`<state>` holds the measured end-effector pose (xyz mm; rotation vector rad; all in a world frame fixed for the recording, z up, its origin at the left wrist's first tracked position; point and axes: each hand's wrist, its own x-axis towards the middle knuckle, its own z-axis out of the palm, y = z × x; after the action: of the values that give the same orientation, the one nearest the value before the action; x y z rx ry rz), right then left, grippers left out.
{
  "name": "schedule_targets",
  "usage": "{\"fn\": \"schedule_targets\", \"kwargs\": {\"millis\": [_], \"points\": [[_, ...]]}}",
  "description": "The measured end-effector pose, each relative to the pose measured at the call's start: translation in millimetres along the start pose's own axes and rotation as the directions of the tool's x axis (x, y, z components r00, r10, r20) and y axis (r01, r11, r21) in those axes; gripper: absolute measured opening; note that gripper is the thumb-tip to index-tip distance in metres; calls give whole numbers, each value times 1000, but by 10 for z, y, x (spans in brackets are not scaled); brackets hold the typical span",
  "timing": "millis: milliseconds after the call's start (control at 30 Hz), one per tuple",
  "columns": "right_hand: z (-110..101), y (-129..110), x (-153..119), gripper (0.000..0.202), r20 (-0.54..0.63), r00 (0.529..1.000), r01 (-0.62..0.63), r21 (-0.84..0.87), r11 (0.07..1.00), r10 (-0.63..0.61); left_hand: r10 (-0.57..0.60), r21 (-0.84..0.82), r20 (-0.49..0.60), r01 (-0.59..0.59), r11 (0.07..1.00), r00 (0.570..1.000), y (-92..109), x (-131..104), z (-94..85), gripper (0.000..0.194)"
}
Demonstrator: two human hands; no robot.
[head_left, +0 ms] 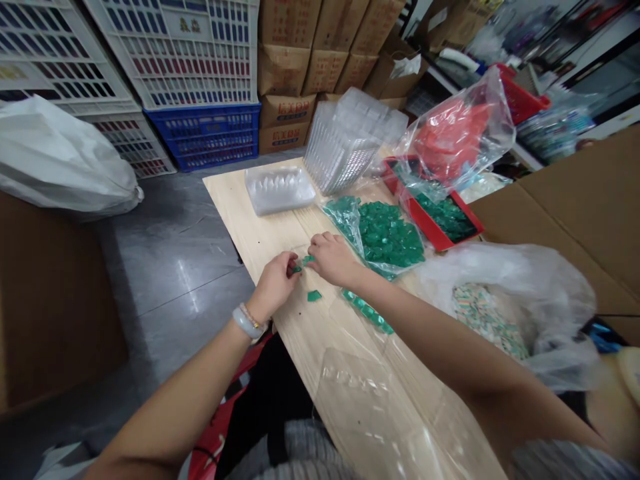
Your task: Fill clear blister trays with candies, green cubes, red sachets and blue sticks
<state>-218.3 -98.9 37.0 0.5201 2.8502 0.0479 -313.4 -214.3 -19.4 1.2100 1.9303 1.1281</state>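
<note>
On the wooden table (265, 230), my left hand (277, 283) has its fingers closed on a small green piece (297, 269). My right hand (333, 259) meets it from the right, its fingers bent over another green piece (308, 260). Just below the hands lies a loose green piece (314, 295). Beside my right forearm, a clear strip holds a row of green pieces (367, 311). Behind my right hand, a heap of green pieces (390, 233) rests on an open plastic bag.
Clear trays (340, 143) stand stacked at the table's back, near a single clear tray (280, 190). A red bin (435, 233) with green pieces is at the right, by a bag of red pieces (453, 140). Clear plastic packaging (355, 393) lies in front.
</note>
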Motion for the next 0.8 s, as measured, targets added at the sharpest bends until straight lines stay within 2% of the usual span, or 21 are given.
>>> {"fn": "schedule_targets", "kwargs": {"millis": [133, 267, 533, 700, 800], "points": [[-8, -8, 1, 19, -6, 997, 82, 2, 997, -82, 14, 8, -8, -14, 1000, 1000, -6, -5, 0, 30], [10, -24, 1, 18, -39, 994, 104, 4, 995, -104, 9, 1, -12, -9, 1000, 1000, -14, -13, 3, 32], [-45, -47, 54, 17, 47, 980, 194, -29, 981, -193, 17, -11, -15, -17, 1000, 1000, -27, -9, 2, 33], [-15, -44, 54, 17, 69, 980, 187, 29, 982, -188, 21, -25, -22, -21, 999, 1000, -16, -20, 3, 31], [61, -64, 66, 17, 34, 984, 174, 20, 985, -174, 19, -35, -28, -20, 999, 999, -16, -9, 10, 30]]}}
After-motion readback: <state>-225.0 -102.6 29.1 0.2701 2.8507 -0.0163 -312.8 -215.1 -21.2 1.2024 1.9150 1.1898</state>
